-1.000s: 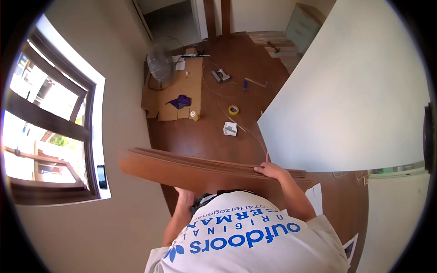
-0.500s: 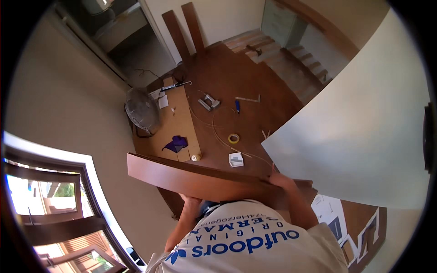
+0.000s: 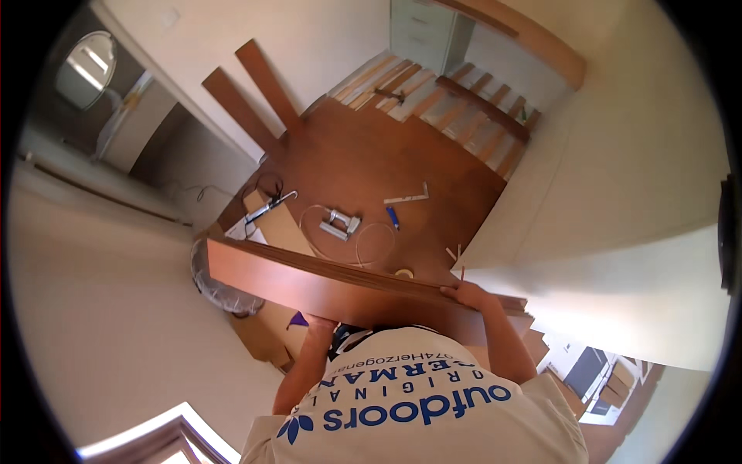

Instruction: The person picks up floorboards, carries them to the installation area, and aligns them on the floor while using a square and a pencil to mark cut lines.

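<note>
Across my front runs a stack of long reddish-brown floorboards [image 3: 309, 284], standing on edge, with several board edges showing along the top. My left hand [image 3: 321, 322] grips the stack from its lower edge at the left; its fingertips are hidden by the boards. Toward the other end, my right hand [image 3: 468, 295] is closed over the top edge. A thin pencil-like stick [image 3: 463, 273] pokes up from its fingers. Just past the boards, a roll of yellow tape [image 3: 404, 273] is partly covered by them.
On the brown floor [image 3: 340, 158] lie a nail gun [image 3: 341, 224] with a thin hose, a blue-handled tool [image 3: 393, 217] and a metal square [image 3: 407, 195]. A caulking gun [image 3: 270, 209] and a fan [image 3: 220, 290] are at left. Two boards [image 3: 267, 87] lean on the far wall.
The boards and I have moved forward over the floor, and my view has tilted up. The stack now hides part of the fan, cardboard and tape. Both hands keep their hold.
</note>
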Demonstrator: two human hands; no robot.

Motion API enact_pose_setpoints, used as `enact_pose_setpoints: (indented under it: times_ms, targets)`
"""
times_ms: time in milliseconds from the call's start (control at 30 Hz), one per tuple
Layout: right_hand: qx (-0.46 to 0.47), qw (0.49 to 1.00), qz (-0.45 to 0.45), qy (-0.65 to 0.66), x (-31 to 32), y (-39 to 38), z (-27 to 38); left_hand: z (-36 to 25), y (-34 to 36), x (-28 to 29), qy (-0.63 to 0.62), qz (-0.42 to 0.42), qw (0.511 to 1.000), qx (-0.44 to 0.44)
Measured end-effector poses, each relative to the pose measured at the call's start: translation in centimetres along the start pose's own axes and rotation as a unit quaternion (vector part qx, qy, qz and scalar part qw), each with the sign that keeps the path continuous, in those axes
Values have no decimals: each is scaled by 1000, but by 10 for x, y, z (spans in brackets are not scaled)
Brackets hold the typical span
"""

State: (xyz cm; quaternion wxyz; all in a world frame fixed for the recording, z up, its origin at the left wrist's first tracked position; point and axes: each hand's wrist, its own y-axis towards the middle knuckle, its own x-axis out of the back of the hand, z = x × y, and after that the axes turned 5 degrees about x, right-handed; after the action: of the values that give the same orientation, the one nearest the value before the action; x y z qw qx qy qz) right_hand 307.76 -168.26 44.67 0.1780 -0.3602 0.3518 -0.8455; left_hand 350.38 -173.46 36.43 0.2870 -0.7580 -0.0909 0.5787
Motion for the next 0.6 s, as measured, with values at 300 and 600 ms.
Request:
enact_pose_setpoints:
  times_ms: [300,600]
  targets:
    - [-88,986,-98,106,80,86,76,-59,225,-181,65,103,985,123]
    - [-78,980,-131,130,155,244,76,-43,412,-340,209,98,965,128]
